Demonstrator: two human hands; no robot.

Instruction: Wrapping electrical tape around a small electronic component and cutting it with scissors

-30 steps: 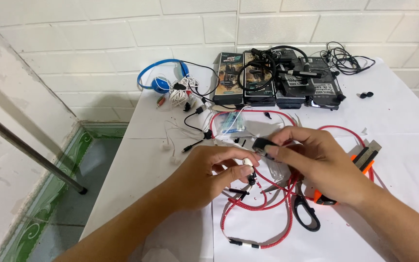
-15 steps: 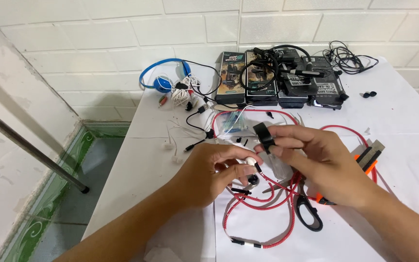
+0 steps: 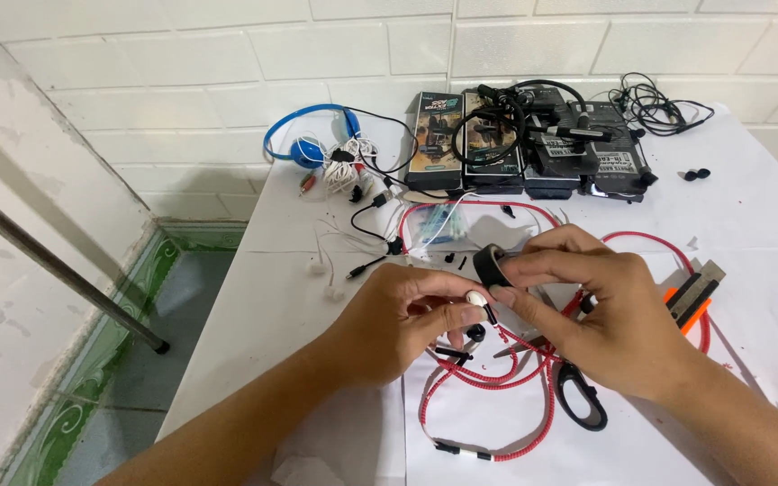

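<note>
Head view: two hands (image 3: 407,319), one tape roll (image 3: 491,265)

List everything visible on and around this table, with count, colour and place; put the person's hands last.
table: one, white, against the brick wall
headphones: one pair, blue, far left of table
boxes: about four, dark, in a row along the wall
black cables: a tangle, far right by the wall
white cables: a bundle, beside the headphones
red cable: one, looped under the hands
scissors: one pair, black handles, under the right hand
utility knife: one, orange and grey, right of the hands
tape roll: one, black, in the right hand
earbud: one, white, pinched by the left fingers
left hand: centre
right hand: centre right
</note>
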